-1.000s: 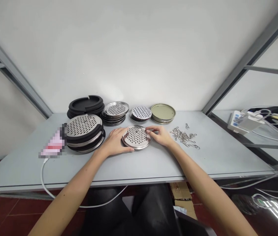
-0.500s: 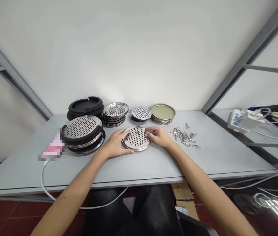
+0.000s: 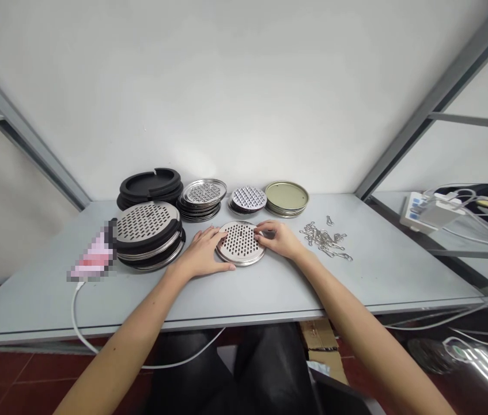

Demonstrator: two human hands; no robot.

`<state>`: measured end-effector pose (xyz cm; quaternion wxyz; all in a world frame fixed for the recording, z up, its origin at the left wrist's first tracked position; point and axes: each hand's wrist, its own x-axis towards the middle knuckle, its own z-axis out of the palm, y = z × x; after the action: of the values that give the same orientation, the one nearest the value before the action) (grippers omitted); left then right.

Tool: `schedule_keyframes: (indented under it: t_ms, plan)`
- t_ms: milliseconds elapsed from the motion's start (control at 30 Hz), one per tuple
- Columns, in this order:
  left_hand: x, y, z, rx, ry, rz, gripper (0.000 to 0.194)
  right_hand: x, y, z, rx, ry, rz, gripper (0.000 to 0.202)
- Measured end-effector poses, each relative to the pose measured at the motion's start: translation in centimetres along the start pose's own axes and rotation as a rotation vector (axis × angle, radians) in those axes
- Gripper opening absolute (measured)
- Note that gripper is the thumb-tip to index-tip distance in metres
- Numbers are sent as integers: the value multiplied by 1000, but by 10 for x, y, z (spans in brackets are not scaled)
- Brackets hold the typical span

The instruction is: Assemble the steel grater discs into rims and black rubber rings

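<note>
At the far left of the grey table (image 3: 269,294), a pixelated pink thing (image 3: 97,256) lies with a white cable (image 3: 75,317) running from it over the edge. Just right of it stands a stack of silver discs and black rings (image 3: 148,222), with black trays (image 3: 152,183) behind. Next comes a pile of silver grater plates (image 3: 204,193). Nearer me, the left hand (image 3: 200,253) curves wide around the left side of a perforated disc (image 3: 240,242), thumb by the near rim; I cannot tell whether it grips. The disc lies flat on the table, between the 2 hands, with a smaller grater stack (image 3: 249,199) beyond it. The right hand (image 3: 280,239) touches the disc's right side, thumb and forefinger bent close together; whether they pinch the metal, I cannot tell. Farther right, an olive-green plate (image 3: 287,196) tops another stack near the wall, then metal clips (image 3: 324,239) lie heaped, 1 apart from the others
</note>
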<state>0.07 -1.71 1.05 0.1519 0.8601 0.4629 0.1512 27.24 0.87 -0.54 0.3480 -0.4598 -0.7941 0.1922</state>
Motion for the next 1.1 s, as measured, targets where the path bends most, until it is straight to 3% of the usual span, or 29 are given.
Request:
schedule_keyframes:
  t_ms: [200,367,533,633,933,1100]
  plan:
    - [1,0,3,84,66,51,90,0,-1,-4,8,-27,-7,26]
    - [3,2,-2,51,263,54,57,-2,-5,-12,101,-4,72,36]
    - [4,3,-6,-55,351,-68,44,-2,-6,-11,130,85,-111,44]
    - [3,4,-5,-117,347,-85,41,-1,-1,-7,111,181,-158,34]
    - [8,-1,1,-202,506,198,31,0,5,-5,88,239,-191,24]
    - [8,-4,2,-212,494,214,23,0,-1,-7,57,227,-184,26]
